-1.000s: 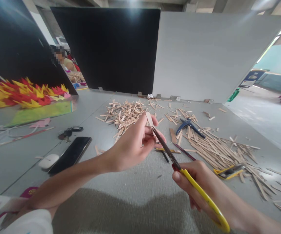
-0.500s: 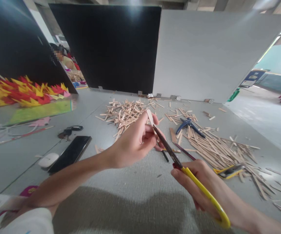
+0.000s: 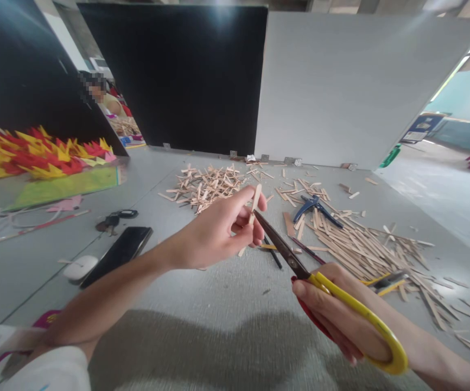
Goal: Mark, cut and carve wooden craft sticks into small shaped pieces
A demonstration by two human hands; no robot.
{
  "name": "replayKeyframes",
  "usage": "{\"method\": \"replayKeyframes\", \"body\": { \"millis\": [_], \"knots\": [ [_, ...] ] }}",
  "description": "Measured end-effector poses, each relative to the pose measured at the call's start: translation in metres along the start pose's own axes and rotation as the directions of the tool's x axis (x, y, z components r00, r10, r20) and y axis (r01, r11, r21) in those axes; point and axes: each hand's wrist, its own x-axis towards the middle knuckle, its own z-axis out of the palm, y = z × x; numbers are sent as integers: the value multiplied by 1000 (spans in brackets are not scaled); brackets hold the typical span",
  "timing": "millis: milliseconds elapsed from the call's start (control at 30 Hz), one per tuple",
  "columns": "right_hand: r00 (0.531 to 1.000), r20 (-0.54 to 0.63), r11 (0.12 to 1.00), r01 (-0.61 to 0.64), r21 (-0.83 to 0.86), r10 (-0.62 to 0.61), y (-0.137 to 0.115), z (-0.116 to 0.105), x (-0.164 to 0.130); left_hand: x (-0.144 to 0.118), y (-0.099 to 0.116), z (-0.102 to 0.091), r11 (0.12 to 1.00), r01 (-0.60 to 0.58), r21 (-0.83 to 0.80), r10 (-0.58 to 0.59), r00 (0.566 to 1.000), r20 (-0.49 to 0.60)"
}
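Currently, the left hand (image 3: pixel 214 232) has its grip pinched around a slim wooden stick (image 3: pixel 256 197), which stands slightly aslant above the counter (image 3: pixel 214 304), with a heap of short sticks (image 3: pixel 208 184) just beyond. The right hand (image 3: pixel 341 309) has its grip wrapped around the yellow and red handles of the scissors (image 3: pixel 281 245), whose tips point at the stick; I cannot tell whether they touch it. A blue hand tool (image 3: pixel 317 205) lies by the long strips (image 3: pixel 349 247).
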Motion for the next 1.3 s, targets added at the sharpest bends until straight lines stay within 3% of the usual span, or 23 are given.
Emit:
{"method": "replayKeyframes", "body": {
  "millis": [267, 467, 567, 667, 767, 867, 1100, 1300],
  "knots": [
    [995, 104, 1000, -9, 3, 8, -18, -7, -1, 1, -2, -16, 984, -9, 175, -5, 997, 82],
    [980, 194, 995, 25, 101, -45, -13, -8, 3, 5, 0, -25, 953, -46, 300, 6, 991, 133],
    [978, 201, 989, 30, 144, -59, -4, -8, 6, 8, -3, -26, 977, -4, 213, -29, 988, 153],
    [978, 198, 977, 26, 209, -68, 2, -8, 7, 11, -7, -23, 998, 65, 4, -65, 982, 180],
    [977, 174, 957, 69, 281, -122, 0, -8, 8, 13, -10, -17, 966, 125, -226, -88, 982, 166],
    [975, 155, 949, 109, 295, -160, -5, -8, 6, 14, -10, -11, 931, 124, -343, -88, 989, 118],
    [991, 119, 985, 42, 167, -63, -8, -5, -2, 11, -2, -5, 924, 115, -364, -93, 993, 78],
    [996, 69, 993, 53, 102, -60, -12, -3, -3, 7, -5, 1, 950, 75, -303, -69, 997, 32]
  ]
}}
